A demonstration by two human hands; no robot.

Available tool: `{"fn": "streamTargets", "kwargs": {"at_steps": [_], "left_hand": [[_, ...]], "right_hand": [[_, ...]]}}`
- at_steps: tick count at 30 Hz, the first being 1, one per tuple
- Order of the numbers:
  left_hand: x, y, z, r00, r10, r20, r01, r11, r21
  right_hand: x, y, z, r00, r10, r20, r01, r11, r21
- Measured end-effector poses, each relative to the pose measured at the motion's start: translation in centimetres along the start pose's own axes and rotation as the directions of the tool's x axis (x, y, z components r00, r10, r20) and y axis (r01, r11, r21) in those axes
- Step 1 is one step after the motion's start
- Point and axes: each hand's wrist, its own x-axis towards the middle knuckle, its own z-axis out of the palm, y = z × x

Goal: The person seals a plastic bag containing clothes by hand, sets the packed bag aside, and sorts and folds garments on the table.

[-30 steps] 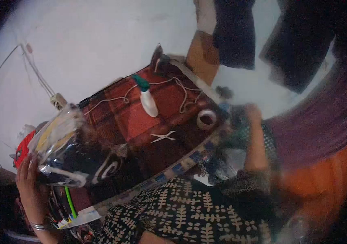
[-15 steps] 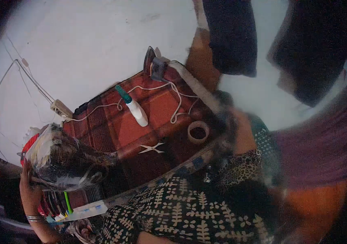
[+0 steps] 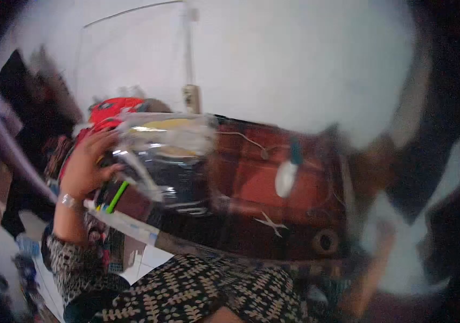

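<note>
My left hand (image 3: 89, 167) is at the left end of a clear plastic-wrapped bundle (image 3: 179, 172) with dark and yellowish contents. Its thumb and fingers are apart, close to the wrapping; whether they touch it I cannot tell. Beneath that hand lies a bright green stick-like item (image 3: 117, 197). At the right edge, my right hand (image 3: 385, 234) is smeared by motion, so its fingers do not show. Nearest to it on the dark red checked cloth is a roll of tape (image 3: 325, 241). Small scissors (image 3: 271, 223) lie open nearer the middle, below a white bottle with a green top (image 3: 285, 179).
Behind the bundle is a red patterned item (image 3: 114, 109). A socket strip (image 3: 191, 98) stands against the white wall, and a pale cord (image 3: 246, 138) runs across the cloth (image 3: 243, 167). Dark clothing hangs at the right. A white tiled floor shows at lower left.
My view has swung left, so the cloth and its items appear farther right. The iron is no longer distinguishable. My left hand now shows more fully beside the bundle; my right forearm has dropped lower.
</note>
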Motion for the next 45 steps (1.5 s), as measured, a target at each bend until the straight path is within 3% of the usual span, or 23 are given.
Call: {"fn": "streamTargets", "kwargs": {"at_steps": [2,3,5,7,9,10,13,14,16,17,19,23,28,34,40,45], "left_hand": [[0.5,0.6,-0.1,0.998,0.055,-0.024,-0.055,0.998,-0.018],[0.8,-5.1,-2.3,0.993,0.112,-0.046,-0.113,0.994,-0.012],[1.3,-4.6,-2.2,0.979,0.198,-0.044,-0.2,0.978,-0.053],[2.2,-3.9,-3.2,0.974,0.221,-0.047,-0.225,0.969,-0.105],[2.5,-4.5,-3.4,0.969,0.242,-0.06,-0.249,0.951,-0.182],[3.3,-9.9,-4.2,0.966,0.258,-0.031,-0.256,0.926,-0.278],[4.3,-10.0,-3.1,0.959,0.278,-0.054,-0.275,0.87,-0.408],[4.6,-9.9,-3.0,0.959,0.269,-0.088,-0.278,0.835,-0.476],[5.0,-9.4,-2.7,0.962,0.26,-0.082,-0.258,0.773,-0.579],[5.0,-9.3,-2.3,0.958,0.271,-0.096,-0.275,0.764,-0.584],[5.3,-9.3,-1.1,0.905,0.375,-0.202,-0.42,0.709,-0.567],[5.3,-10.9,-0.9,0.885,0.408,-0.227,-0.454,0.643,-0.617],[5.0,-12.1,-0.7,0.858,0.422,-0.293,-0.512,0.649,-0.563],[5.1,-12.6,-1.1,0.838,0.452,-0.306,-0.543,0.635,-0.55],[5.3,-12.6,-1.1,0.829,0.473,-0.3,-0.556,0.634,-0.537],[5.0,-12.4,-1.4,0.833,0.46,-0.307,-0.552,0.65,-0.522]], "right_hand": [[-2.9,-12.4,0.3,0.986,0.063,0.152,-0.091,0.978,0.19],[-7.6,-21.5,3.2,0.973,0.084,0.215,-0.142,0.952,0.272],[-9.5,-29.4,4.0,0.886,-0.209,0.414,-0.004,0.89,0.457],[-12.2,-37.3,4.1,0.801,-0.229,0.553,-0.103,0.858,0.504],[-13.6,-43.9,5.5,0.647,-0.423,0.634,0.038,0.849,0.528],[-15.9,-50.9,9.1,0.593,-0.438,0.676,0.031,0.851,0.524],[-17.0,-58.1,13.2,0.444,-0.567,0.694,0.017,0.78,0.626],[-17.2,-60.1,14.1,0.452,-0.556,0.697,0.024,0.789,0.614],[-17.0,-63.2,15.4,0.343,-0.348,0.872,0.077,0.936,0.344],[-17.1,-64.2,16.4,0.359,-0.345,0.867,0.085,0.937,0.338],[-16.3,-65.0,19.5,0.196,-0.417,0.888,0.291,0.889,0.354],[-16.6,-67.1,24.3,0.269,-0.311,0.912,0.236,0.939,0.251],[-15.2,-67.0,28.2,0.457,-0.3,0.837,0.328,0.932,0.155],[-15.2,-67.3,28.6,0.482,-0.196,0.854,0.279,0.958,0.063],[-15.3,-66.3,29.0,0.55,-0.24,0.8,0.269,0.958,0.102],[-16.0,-66.3,29.1,0.542,-0.196,0.817,0.237,0.969,0.075]]}}
